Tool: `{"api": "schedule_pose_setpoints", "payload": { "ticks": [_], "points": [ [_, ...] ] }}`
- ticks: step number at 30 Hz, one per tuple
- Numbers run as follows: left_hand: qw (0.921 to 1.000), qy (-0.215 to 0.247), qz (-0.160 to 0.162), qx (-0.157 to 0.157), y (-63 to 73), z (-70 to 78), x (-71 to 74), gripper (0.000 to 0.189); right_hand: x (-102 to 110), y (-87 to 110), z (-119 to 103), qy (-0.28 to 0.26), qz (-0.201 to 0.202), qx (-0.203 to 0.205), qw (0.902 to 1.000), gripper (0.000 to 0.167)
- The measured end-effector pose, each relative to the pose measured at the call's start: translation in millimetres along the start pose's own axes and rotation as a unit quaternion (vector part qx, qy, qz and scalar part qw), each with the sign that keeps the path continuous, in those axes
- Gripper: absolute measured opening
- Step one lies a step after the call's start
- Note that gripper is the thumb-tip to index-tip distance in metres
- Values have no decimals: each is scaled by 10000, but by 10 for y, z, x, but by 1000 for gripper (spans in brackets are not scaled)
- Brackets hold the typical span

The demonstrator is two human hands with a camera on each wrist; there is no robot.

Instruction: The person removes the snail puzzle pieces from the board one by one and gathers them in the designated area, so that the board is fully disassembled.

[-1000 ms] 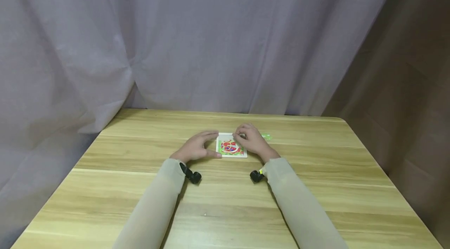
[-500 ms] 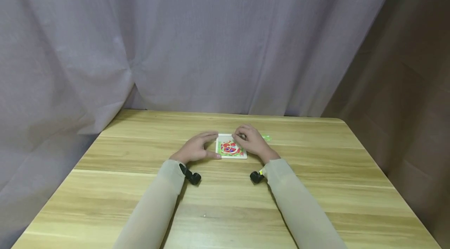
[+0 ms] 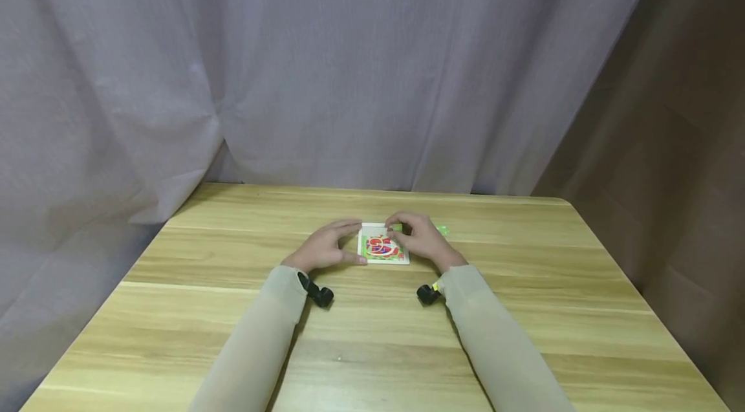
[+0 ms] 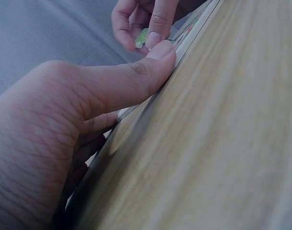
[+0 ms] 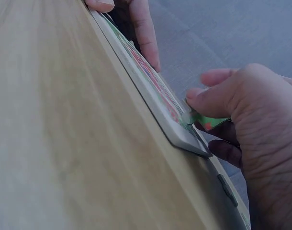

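**Green piece (image 3: 398,227) in fingers at a picture board (image 3: 385,262) on a wooden desk (image 3: 372,334)**

Head view: the desk, streaked with pale grain, runs back to a grey curtain (image 3: 349,75); a browner curtain (image 3: 669,140) hangs beyond its right edge. The white-rimmed board lies toward the desk's far edge, near its middle — a grey recess at the back, red and green printing in front. The left hand (image 3: 326,247), fingers extended, touches the board's left corners; the right hand (image 3: 425,238) pinches the green piece by the far right corner.

Left wrist view: the left thumb rests on the board's near rim, grain filling the right side.

Right wrist view: thumb and fingers grip the green piece at the board's right end — whether they touch is unclear.
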State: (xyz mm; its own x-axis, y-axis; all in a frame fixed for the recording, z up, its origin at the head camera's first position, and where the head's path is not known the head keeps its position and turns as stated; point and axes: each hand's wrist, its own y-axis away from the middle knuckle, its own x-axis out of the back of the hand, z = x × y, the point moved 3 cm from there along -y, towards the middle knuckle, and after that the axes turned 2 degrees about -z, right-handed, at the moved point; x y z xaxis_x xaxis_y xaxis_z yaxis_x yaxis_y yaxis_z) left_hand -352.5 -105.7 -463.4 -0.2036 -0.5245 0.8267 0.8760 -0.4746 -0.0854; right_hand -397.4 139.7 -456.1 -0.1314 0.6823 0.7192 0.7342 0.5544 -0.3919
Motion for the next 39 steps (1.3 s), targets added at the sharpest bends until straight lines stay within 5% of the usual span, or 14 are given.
{"api": "schedule_pose_setpoints", "payload": {
  "ticks": [7, 19, 29, 39],
  "points": [
    [10000, -2, 80, -23, -38, 4, 23, 97, 42, -32, -19, -75, 191, -96, 9997, 34],
    [9999, -16, 149, -84, 18, -28, 13, 98, 73, 8, 74, -279, 755, -625, 9948, 26],
    [9999, 9, 141, -75, 20, -30, 37, 96, 571, 264, 450, -330, 1326, -1298, 9821, 34],
    [9999, -66, 38, -80, 24, -26, 24, 97, 1014, 708, 818, 1, 1256, -2010, 9715, 39]
  ]
}}
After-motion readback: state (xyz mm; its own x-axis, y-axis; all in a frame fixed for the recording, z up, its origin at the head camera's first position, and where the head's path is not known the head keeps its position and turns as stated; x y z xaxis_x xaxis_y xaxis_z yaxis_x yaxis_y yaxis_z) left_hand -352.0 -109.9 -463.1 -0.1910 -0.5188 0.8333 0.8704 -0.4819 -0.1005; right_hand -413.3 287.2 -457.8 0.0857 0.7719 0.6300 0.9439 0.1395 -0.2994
